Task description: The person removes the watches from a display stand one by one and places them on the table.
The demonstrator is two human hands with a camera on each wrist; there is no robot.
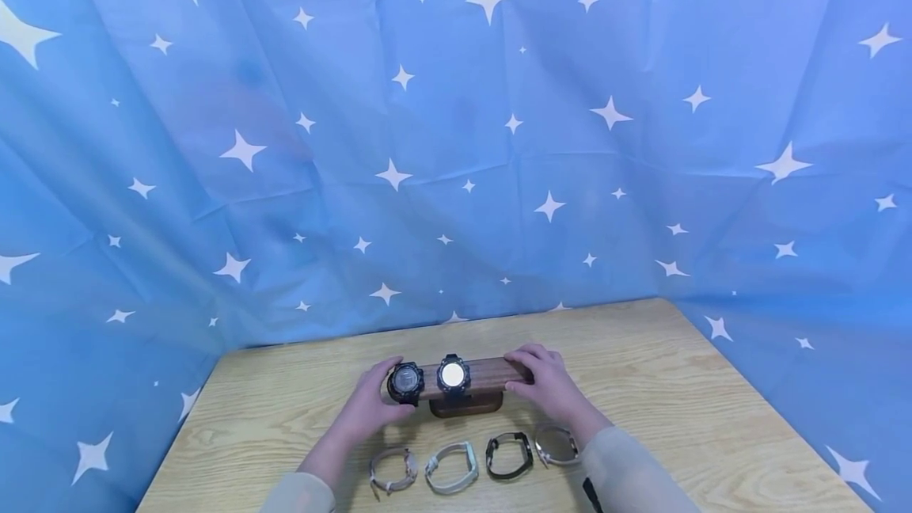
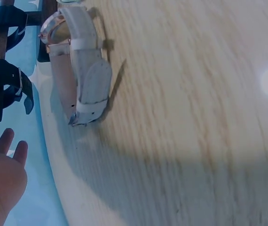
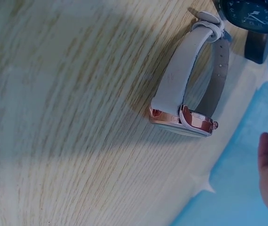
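Note:
A dark wooden watch stand (image 1: 490, 375) has a horizontal bar on a short base. Two black watches are strapped round it: a chunky digital one (image 1: 406, 380) at the left end and one with a glare-white face (image 1: 453, 375) near the middle. My left hand (image 1: 372, 400) grips the bar's left end beside the digital watch, fingers behind and thumb in front. My right hand (image 1: 547, 382) holds the right end, fingertips on top and thumb at the front. In the left wrist view the black straps (image 2: 11, 80) hang below the bar.
In front of the stand lie a pale-strapped watch (image 1: 411, 463), a light blue and white one (image 1: 472, 461), a black one (image 1: 527, 454) and a white-strapped rose-gold watch (image 3: 178, 80). They rest on a wooden table (image 1: 712, 418). A blue star-patterned cloth (image 1: 456, 141) hangs behind.

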